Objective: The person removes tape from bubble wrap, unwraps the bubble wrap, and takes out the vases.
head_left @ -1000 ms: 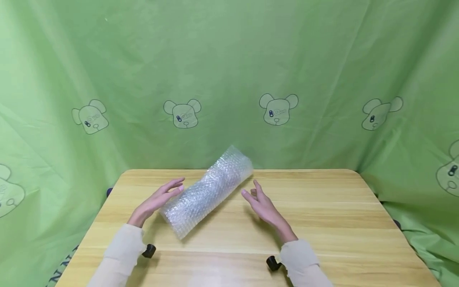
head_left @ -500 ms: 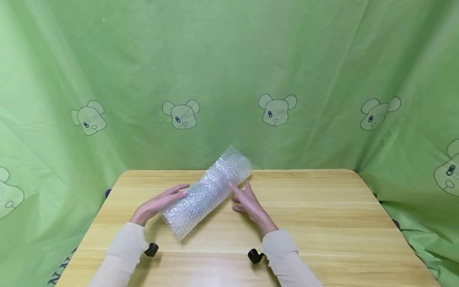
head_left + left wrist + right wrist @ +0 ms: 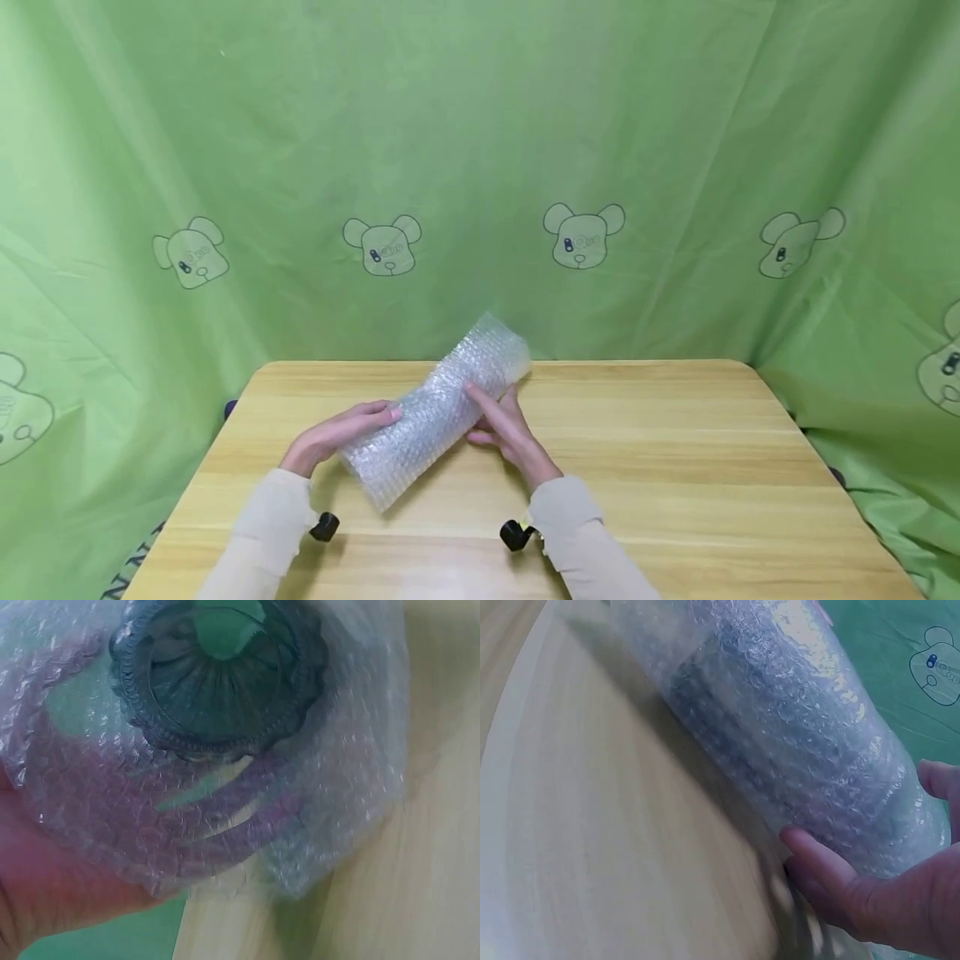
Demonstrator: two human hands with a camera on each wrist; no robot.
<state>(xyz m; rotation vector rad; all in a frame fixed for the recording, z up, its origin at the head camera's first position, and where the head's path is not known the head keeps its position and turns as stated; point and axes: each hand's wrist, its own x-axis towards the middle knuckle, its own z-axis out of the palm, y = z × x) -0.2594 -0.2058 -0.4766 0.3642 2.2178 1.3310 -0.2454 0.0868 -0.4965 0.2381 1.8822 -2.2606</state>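
A long tube of clear bubble wrap (image 3: pixel 426 429) slants across the head view, from near left to far right. Inside its near end, the left wrist view shows a bluish ribbed glass vase (image 3: pixel 217 712) with a scalloped rim, its open mouth facing the camera. My left hand (image 3: pixel 337 435) grips the tube from the left; several of its fingers show blurred through the plastic. From the right, my right hand (image 3: pixel 517 435) holds the middle of the tube, thumb on the upper side and fingers (image 3: pixel 825 874) at the lower side. The wrap's layers blur the rest of the vase.
Beneath the tube is a light wood-grain table (image 3: pixel 675 475) with rounded back corners. A green curtain (image 3: pixel 480 125) printed with bear heads hangs behind and at both sides. Small black devices (image 3: pixel 516 535) sit at the wrists.
My right hand has moved left from beside the tube to a hold on it. My left hand has slid slightly right, closing onto the wrap. The tube stays nearly in place.
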